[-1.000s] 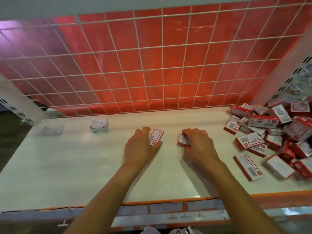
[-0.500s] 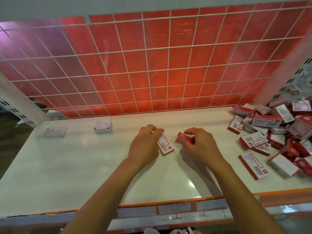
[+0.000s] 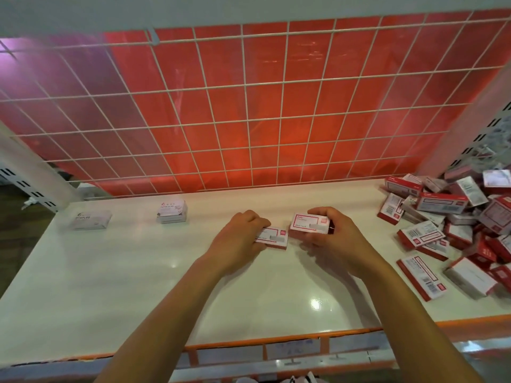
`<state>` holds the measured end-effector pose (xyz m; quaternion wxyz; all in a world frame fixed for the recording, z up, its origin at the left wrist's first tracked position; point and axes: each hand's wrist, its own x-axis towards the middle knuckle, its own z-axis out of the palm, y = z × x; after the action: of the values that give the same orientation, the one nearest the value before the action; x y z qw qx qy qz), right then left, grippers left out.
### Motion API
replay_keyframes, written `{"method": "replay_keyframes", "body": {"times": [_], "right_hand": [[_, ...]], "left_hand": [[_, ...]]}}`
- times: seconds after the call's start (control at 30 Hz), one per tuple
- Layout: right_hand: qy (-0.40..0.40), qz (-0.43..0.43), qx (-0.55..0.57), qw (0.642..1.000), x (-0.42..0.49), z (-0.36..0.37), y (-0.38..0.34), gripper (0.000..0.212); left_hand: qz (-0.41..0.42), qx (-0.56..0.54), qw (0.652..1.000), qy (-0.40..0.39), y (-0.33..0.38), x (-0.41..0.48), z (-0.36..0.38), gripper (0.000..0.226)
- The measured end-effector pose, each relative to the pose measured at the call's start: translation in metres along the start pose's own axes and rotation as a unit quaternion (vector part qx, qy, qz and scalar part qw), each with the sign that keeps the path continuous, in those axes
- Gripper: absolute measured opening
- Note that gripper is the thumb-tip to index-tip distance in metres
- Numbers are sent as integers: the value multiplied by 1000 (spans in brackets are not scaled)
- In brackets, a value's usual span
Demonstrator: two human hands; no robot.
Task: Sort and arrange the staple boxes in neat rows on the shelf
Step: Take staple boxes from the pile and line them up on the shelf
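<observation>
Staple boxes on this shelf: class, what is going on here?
A person's left hand holds one staple box on the white shelf; the right hand grips a second box beside it. A jumbled pile of similar boxes lies at the shelf's right end, and two pale boxes sit apart at the left. No row yet.

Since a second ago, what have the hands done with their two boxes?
Both boxes were turned label-up. The left hand holds the left box flat on the shelf; the right hand holds the right box close beside it. Neither was let go. The pile on the right and the two white boxes on the left have not moved.
</observation>
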<state>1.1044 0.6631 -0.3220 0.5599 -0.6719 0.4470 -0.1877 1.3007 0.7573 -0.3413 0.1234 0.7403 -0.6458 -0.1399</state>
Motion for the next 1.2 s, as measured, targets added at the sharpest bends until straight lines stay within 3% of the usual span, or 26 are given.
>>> {"method": "replay_keyframes", "body": {"times": [0.3,0.83,1.2], "right_hand": [[10,-10,-3,1000,5,3,3,38],[13,-38,-92,995,27,5,0,38],[39,-57,-281,957,47,-5,6,45]], "left_hand": [[-69,-57,992,84,-18,-8,0,51],[-99,-9,992,75,-22,32,-2,52],[-102,-13,992,73,-26,53,-8,42]]}}
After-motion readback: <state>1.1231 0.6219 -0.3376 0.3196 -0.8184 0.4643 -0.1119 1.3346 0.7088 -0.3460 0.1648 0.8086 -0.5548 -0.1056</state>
